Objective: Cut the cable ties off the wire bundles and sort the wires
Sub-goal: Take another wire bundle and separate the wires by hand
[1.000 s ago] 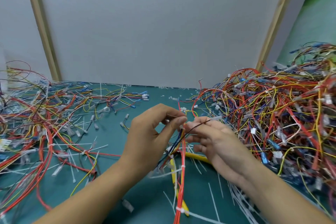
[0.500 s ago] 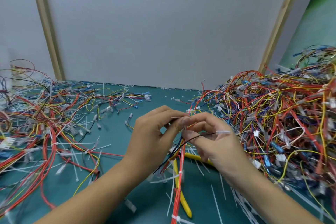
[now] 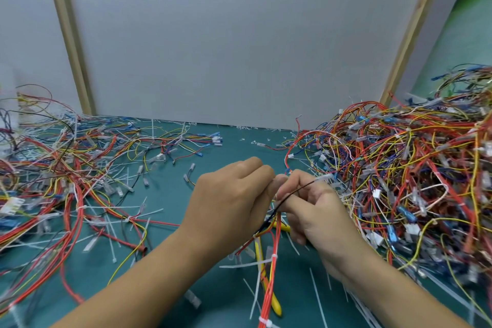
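Observation:
My left hand and my right hand meet at the middle of the green mat, fingertips together. Between them they pinch the top of a red wire bundle that hangs down toward me, bound by white cable ties. A thin black wire arches from the bundle over my right fingers. Yellow-handled cutters lie on the mat under the bundle, partly hidden by it.
A high tangle of wires fills the right side. A flatter spread of wires covers the left. Cut white ties litter the green mat. A grey wall panel closes the back.
Both hands have drawn closer together and the fingertips now touch at the bundle top. The black wire has slid higher across my right fingers.

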{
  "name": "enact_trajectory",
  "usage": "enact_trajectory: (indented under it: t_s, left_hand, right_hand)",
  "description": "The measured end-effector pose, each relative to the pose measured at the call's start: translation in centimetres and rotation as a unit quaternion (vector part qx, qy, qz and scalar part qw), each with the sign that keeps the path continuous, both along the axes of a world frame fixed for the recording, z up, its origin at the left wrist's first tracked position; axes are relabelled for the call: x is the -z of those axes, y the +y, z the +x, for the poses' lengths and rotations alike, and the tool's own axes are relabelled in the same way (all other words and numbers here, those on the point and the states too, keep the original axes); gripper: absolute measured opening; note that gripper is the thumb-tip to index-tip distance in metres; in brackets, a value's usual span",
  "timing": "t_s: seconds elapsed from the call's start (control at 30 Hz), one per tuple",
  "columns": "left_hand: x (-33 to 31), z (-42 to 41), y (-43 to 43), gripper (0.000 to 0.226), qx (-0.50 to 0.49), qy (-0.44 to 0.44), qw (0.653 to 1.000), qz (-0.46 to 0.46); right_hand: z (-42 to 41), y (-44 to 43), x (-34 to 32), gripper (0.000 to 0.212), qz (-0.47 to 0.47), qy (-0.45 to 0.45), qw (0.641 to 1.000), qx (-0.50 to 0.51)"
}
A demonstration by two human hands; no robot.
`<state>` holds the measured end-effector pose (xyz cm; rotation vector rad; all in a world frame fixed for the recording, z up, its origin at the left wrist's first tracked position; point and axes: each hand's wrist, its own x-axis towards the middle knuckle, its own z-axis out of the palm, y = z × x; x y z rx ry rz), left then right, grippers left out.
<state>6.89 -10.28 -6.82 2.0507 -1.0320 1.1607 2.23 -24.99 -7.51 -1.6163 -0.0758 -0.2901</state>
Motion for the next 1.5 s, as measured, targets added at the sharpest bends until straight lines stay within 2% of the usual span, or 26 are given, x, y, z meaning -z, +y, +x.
enact_trajectory:
  t_s: [0.2,0.33,0.4,0.5,0.63,0.8,0.9,1.03,1.17,1.27,1.33,1.4,1.5]
  left_hand:
    - [0.0,-0.4,-0.2,0.035,0.013,-0.021,1.000,0.018]
    - [0.2,-0.5,-0.2,0.029,0.020,-0.036,0.999,0.022]
    - [0.2,-0.5,-0.2,0.027,0.020,-0.032,0.999,0.024]
    - [0.2,-0.5,-0.1,0.026,0.010,-0.022,0.999,0.021]
    - [0.3,-0.4,-0.1,0.026,0.015,-0.021,0.999,0.025]
    - [0.4,-0.3,-0.2,0.028,0.015,-0.021,1.000,0.011]
    - [0.4,0.2,-0.1,0.032,0.033,0.026,0.999,-0.012]
    - [0.5,0.5,-0.1,0.036,0.103,0.129,0.985,-0.058]
    - [0.7,1.3,-0.1,0.041,0.112,0.289,0.934,-0.178]
    - [1.2,2.8,0.1,0.030,0.079,0.377,0.889,-0.249]
    - [1.6,3.9,0.3,0.021,0.048,0.460,0.850,-0.253]
    - [1.8,4.4,0.1,0.024,0.059,0.557,0.794,-0.237]
    - [1.2,4.0,-0.1,0.054,0.141,0.679,0.684,-0.225]
  right_hand:
    - [-0.1,0.3,0.3,0.040,0.018,0.028,0.999,0.003]
    - [-0.3,0.7,0.1,0.017,0.009,0.041,0.999,-0.006]
    - [-0.3,0.7,0.2,0.021,-0.002,0.045,0.999,-0.007]
    - [-0.3,0.6,0.2,0.038,-0.001,0.052,0.999,-0.005]
    - [-0.4,0.5,0.1,0.025,-0.015,0.047,0.999,-0.005]
    - [-0.2,0.3,0.3,0.025,-0.018,0.036,0.999,-0.008]
    - [-0.2,0.3,0.3,0.016,-0.047,-0.001,0.999,-0.019]
    - [0.0,-0.3,0.1,0.019,-0.136,-0.078,0.988,0.001]
    - [0.4,-1.5,-0.2,0.018,-0.079,-0.106,0.990,0.055]
    - [0.7,-1.9,-0.1,0.013,-0.029,-0.108,0.992,0.063]
    - [0.9,-1.9,-0.1,0.011,-0.007,-0.120,0.991,0.062]
    - [0.8,-1.8,-0.2,0.008,0.002,-0.148,0.987,0.063]
    - [0.5,-1.6,-0.2,0.003,-0.032,-0.199,0.977,0.066]
